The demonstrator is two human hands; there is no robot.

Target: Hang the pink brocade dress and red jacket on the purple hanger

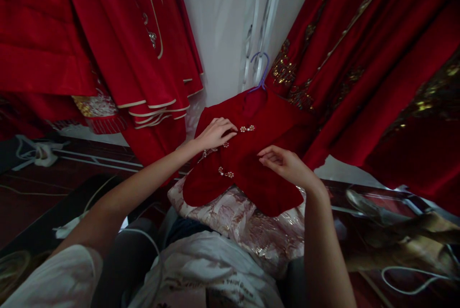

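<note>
A red jacket (244, 164) on a purple hanger (264, 71) lies across my lap. Its front carries small flower-shaped beaded fastenings (226, 173). My left hand (218, 133) rests on the jacket's left side, fingers stretched out and slightly bent, the tips beside the upper beaded fastening (247, 129). Over the right half, my right hand (282, 163) is held with thumb and fingers drawn together in a pinch. Whatever is between those fingertips is too small to make out. Under the jacket lies a shiny pink-and-white brocade cloth (247, 231).
Long red garments with pale piping (143, 59) hang at the left. More red garments with gold sequins (352, 59) hang at the right. Behind the jacket is a white wall (215, 25). White cables (406, 281) and a dark object (64, 202) lie low at the sides.
</note>
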